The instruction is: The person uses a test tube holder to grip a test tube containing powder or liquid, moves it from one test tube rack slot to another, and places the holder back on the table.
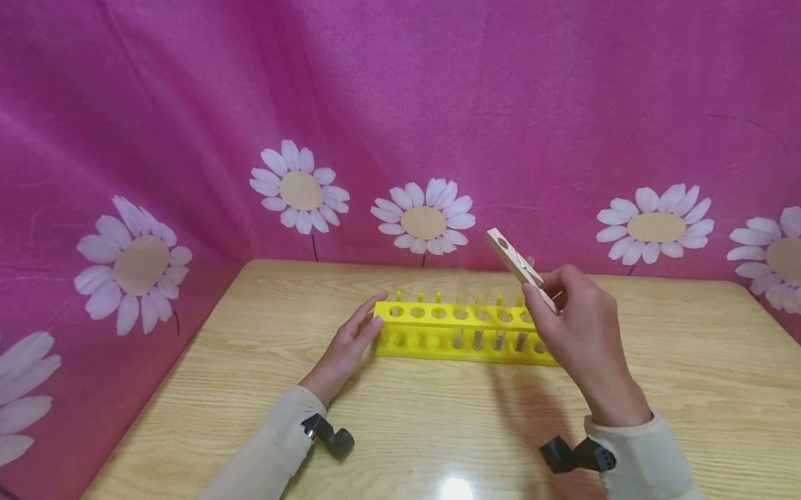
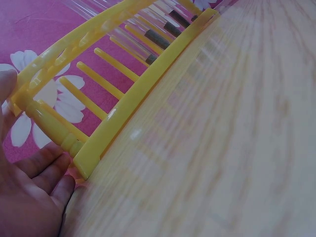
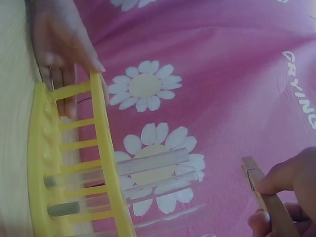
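Note:
A yellow test tube rack [image 1: 403, 350] stands on the table, its right end hidden behind my right hand. Several clear test tubes [image 1: 461, 315] stand upright in it; some hold dark grey material [image 2: 157, 39] at the bottom. My left hand [image 1: 344, 351] holds the rack's left end, thumb at the front top corner and other fingers around the end post. Above the rack's right part, my right hand [image 1: 589, 337] pinches a wooden test tube clamp [image 1: 514, 260] near its rear. The clamp points up and left, with no tube in its oval gap.
The wood-grain table [image 1: 381, 433] extends around the rack. A pink cloth [image 1: 537, 122] with white daisies hangs behind it and along the sides. Each sleeve carries a black wrist camera [image 1: 328, 435]. Three rack holes on the left hold no tube.

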### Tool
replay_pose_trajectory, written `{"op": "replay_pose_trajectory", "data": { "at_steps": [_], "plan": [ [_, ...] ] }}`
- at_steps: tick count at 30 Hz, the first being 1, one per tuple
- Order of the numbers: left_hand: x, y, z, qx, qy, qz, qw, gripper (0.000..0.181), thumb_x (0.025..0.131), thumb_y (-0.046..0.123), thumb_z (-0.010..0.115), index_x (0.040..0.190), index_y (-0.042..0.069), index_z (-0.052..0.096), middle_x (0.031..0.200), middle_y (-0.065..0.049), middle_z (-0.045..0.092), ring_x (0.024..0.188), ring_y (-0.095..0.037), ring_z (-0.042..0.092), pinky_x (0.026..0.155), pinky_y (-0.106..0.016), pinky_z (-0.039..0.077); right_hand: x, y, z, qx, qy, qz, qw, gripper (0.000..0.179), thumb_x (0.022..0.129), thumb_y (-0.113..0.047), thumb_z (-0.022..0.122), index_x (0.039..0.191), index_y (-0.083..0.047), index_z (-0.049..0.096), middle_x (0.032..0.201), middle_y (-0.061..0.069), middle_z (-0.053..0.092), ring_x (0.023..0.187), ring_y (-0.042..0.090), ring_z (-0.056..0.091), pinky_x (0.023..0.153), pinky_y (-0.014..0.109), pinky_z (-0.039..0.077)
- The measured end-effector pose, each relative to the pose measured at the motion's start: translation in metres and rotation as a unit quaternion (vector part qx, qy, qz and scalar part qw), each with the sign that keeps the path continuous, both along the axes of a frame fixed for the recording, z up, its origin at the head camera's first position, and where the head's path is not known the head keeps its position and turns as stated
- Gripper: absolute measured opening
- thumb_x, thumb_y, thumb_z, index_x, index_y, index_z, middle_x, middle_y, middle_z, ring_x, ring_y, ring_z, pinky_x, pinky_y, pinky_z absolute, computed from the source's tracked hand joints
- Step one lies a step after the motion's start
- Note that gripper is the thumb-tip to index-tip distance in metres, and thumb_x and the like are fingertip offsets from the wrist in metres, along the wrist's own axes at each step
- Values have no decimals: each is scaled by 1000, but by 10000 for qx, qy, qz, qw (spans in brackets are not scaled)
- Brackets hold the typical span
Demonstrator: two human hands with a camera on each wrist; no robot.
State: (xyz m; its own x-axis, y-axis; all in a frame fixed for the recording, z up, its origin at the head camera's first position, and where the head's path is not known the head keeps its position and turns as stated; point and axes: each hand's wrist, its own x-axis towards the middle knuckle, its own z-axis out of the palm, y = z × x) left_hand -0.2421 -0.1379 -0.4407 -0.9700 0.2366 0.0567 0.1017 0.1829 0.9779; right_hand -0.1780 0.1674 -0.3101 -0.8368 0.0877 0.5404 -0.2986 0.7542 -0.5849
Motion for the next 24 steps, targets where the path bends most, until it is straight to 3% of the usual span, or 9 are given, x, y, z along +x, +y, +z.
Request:
{"op": "replay_pose_trajectory", "data": {
  "at_steps": [8, 13, 18, 24],
  "plan": [
    [2, -1, 3, -62, 93, -22, 9999, 50, 95, 56, 49, 143, 46, 39, 156, 9, 24, 144, -27, 20, 115, -54, 17, -2, 11, 0, -51, 156, -13, 9999, 21, 90, -23, 68, 90, -3, 61, 73, 9, 61, 60, 21, 52, 39, 26, 40],
    [2, -2, 4, -82, 122, -76, 9999, 53, 95, 57, 48, 145, 43, 37, 156, 11, 24, 145, -26, 20, 115, -52, 17, 0, 27, -4, 80, 201, -286, 9994, 22, 89, -24, 69, 92, -3, 63, 76, 10, 64, 63, 21, 55, 44, 25, 41],
    [1, -1, 4, -71, 167, -96, 9998, 49, 97, 53, 46, 145, 43, 38, 157, 6, 23, 144, -27, 19, 115, -52, 17, 2, 44, -10, 229, 122, -596, 9979, 25, 89, -25, 69, 96, -2, 64, 78, 10, 60, 69, 20, 48, 51, 25, 37],
    [1, 0, 3, -18, 97, -99, 9999, 47, 99, 49, 47, 145, 43, 38, 157, 6, 23, 144, -26, 19, 115, -52, 16, 3, 63, -18, 414, 270, -968, 9941, 24, 88, -25, 70, 92, -2, 65, 69, 8, 47, 60, 19, 38, 52, 31, 27]
  ]
}}
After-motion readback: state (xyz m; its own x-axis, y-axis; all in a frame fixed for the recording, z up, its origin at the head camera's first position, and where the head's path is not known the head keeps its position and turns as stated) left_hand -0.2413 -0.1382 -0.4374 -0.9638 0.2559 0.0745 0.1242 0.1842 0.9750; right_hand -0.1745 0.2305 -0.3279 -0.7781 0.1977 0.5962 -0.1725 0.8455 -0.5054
